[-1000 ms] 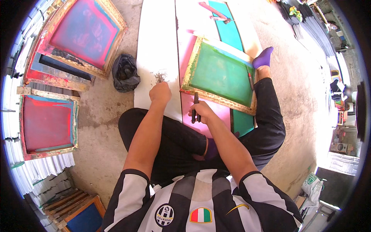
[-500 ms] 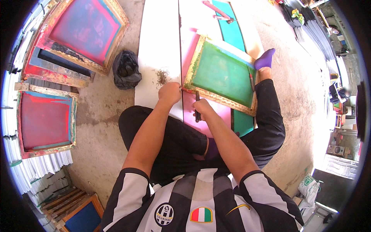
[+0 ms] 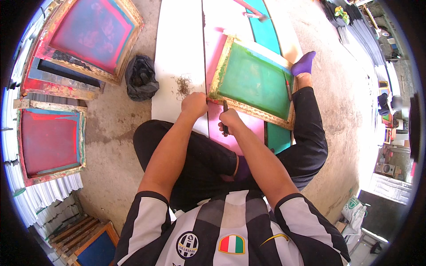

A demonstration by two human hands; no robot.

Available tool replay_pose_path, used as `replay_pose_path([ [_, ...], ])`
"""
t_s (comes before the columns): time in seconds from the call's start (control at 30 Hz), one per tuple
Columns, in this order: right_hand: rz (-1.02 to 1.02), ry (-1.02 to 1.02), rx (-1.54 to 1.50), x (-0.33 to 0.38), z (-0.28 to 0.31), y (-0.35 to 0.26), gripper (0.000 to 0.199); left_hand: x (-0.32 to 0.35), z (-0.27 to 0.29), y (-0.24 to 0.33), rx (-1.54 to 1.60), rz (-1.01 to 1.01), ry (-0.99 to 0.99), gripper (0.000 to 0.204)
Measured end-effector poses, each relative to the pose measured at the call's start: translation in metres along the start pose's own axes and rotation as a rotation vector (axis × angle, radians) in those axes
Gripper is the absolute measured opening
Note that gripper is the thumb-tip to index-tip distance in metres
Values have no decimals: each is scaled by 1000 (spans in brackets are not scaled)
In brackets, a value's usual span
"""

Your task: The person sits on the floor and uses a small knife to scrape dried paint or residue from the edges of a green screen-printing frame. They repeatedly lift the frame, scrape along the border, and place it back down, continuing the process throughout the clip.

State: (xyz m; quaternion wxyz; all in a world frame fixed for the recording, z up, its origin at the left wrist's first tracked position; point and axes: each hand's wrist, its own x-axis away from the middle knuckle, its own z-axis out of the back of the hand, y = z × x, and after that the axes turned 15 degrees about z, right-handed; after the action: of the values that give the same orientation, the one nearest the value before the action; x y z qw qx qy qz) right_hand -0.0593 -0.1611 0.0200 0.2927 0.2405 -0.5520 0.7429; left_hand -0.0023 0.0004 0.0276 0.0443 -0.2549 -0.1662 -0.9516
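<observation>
My left hand [image 3: 194, 105] is closed in a fist over the white board, close to the lower left corner of a wooden screen-printing frame [image 3: 250, 115] with green mesh [image 3: 253, 82]. What that fist holds, if anything, is hidden. Just below the frame's near edge, my right hand [image 3: 230, 121] grips a slim black tool [image 3: 225, 131], held roughly upright in the picture; its exact kind is unclear. A small heap of dark, fine scraps [image 3: 183, 85] lies on the white board beyond my left fist. A thin red-and-dark tool [image 3: 288, 87] rests along the frame's right side.
A crumpled black plastic bag [image 3: 141, 79] sits left of the white board [image 3: 177, 40]. Pink-red screen frames [image 3: 49, 142] lean at the left. My purple-socked foot [image 3: 303, 63] is beside the green frame. A brush-like tool [image 3: 257, 16] lies on the teal strip [image 3: 271, 37].
The whole view has shifted slightly. My hands stay in nearly the same places by the frame's corner, and more of my right fingertips shows beside the black tool.
</observation>
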Motion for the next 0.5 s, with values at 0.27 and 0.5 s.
replay_pose_path([
  [0.27,153,16,147,0,2,19,15,-1,-1,2,16,1,-15,23],
  [0.5,247,-67,-158,-12,1,43,9,-6,-6,-1,28,15,-7,25],
])
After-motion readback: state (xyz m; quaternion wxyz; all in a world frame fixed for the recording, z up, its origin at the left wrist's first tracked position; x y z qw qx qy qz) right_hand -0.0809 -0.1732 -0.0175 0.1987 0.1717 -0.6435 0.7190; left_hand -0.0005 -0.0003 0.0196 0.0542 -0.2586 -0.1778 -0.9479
